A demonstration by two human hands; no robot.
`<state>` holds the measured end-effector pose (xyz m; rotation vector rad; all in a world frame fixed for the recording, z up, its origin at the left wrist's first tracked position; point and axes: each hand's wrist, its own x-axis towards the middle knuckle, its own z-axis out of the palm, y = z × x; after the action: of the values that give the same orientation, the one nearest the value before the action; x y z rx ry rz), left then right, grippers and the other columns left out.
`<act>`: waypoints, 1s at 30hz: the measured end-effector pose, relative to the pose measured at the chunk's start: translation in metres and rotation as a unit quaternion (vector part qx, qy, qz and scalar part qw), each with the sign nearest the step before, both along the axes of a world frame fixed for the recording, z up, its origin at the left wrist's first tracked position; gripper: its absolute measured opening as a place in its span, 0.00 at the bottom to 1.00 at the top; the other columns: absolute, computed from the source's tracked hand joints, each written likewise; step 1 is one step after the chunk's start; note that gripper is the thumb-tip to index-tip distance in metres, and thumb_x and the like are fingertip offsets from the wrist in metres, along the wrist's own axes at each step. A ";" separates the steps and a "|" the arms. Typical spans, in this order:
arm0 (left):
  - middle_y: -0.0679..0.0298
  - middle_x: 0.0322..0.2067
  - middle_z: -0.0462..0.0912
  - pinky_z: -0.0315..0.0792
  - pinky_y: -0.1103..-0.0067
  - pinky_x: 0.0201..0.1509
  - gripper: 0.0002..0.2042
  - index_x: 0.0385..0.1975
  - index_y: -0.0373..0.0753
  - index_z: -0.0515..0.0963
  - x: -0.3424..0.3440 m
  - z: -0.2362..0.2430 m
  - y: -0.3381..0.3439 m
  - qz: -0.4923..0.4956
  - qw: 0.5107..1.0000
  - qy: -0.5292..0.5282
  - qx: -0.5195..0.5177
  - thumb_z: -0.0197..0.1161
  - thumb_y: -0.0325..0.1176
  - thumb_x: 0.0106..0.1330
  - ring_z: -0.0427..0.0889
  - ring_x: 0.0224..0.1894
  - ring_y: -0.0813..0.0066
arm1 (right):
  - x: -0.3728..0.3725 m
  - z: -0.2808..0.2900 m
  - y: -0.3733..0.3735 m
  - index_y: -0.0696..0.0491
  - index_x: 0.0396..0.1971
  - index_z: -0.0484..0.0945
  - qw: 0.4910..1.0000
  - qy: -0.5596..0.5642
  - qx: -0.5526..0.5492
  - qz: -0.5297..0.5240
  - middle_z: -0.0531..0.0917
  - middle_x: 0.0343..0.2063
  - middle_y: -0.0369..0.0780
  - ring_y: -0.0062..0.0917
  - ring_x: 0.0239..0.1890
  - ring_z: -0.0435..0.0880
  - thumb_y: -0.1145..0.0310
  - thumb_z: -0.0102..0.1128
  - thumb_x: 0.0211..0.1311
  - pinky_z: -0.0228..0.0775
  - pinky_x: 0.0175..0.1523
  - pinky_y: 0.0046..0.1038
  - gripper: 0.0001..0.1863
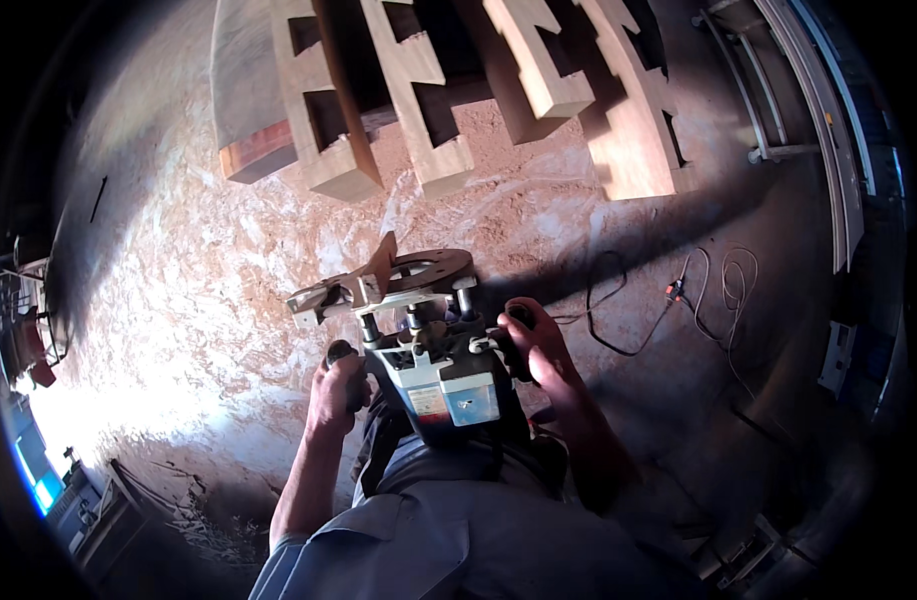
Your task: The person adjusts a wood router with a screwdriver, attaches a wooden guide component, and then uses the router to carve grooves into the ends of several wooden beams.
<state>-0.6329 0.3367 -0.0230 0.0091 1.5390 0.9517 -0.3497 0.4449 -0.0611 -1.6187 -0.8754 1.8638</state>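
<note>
A blue and black plunge router (433, 390) is held at waist height against my body, its round base (438, 268) pointing away from me with an angled wooden piece (376, 260) on it. My left hand (333, 390) is closed around the router's left black handle, and my right hand (533, 345) grips the right one. Beyond the router, at the top of the view, several pale timber beams (433, 150) with square notches cut in them lie side by side, their near ends toward me.
A cable (628, 350) with a red and black connector (675, 291) lies on the dusty floor (208, 310) to my right. Long boards and rails (823, 150) line the right edge. A cluttered stand (23, 310) is at the far left, with a wooden frame (108, 520) lower down.
</note>
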 end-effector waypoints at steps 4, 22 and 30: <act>0.67 0.21 0.70 0.64 0.81 0.18 0.09 0.30 0.40 0.71 -0.011 0.000 -0.016 0.008 1.000 -0.010 0.000 0.60 0.37 0.58 0.70 0.16 0.77 | -0.005 0.006 -0.015 0.55 0.43 0.76 1.000 -0.019 -0.014 -0.005 0.79 0.31 0.33 0.15 0.32 0.75 0.66 0.67 0.60 0.70 0.38 0.21 0.15; 0.68 0.19 0.68 0.63 0.80 0.16 0.08 0.28 0.41 0.70 -0.041 0.006 -0.041 0.019 1.000 -0.003 0.022 0.60 0.37 0.59 0.67 0.14 0.78 | -0.039 0.004 -0.034 0.57 0.44 0.76 1.000 0.024 0.009 -0.012 0.78 0.33 0.34 0.17 0.35 0.75 0.65 0.71 0.56 0.69 0.42 0.22 0.20; 0.69 0.20 0.68 0.64 0.80 0.20 0.08 0.29 0.42 0.71 -0.043 0.006 -0.039 -0.002 0.999 -0.010 0.043 0.59 0.39 0.61 0.67 0.17 0.79 | -0.042 0.018 -0.033 0.56 0.41 0.75 0.997 0.038 0.066 -0.005 0.79 0.31 0.32 0.16 0.35 0.76 0.64 0.70 0.58 0.69 0.41 0.21 0.17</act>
<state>-0.6761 0.2973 -0.0166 0.0637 1.4790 1.0119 -0.3912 0.4114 -0.0434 -1.4599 -0.9350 1.8091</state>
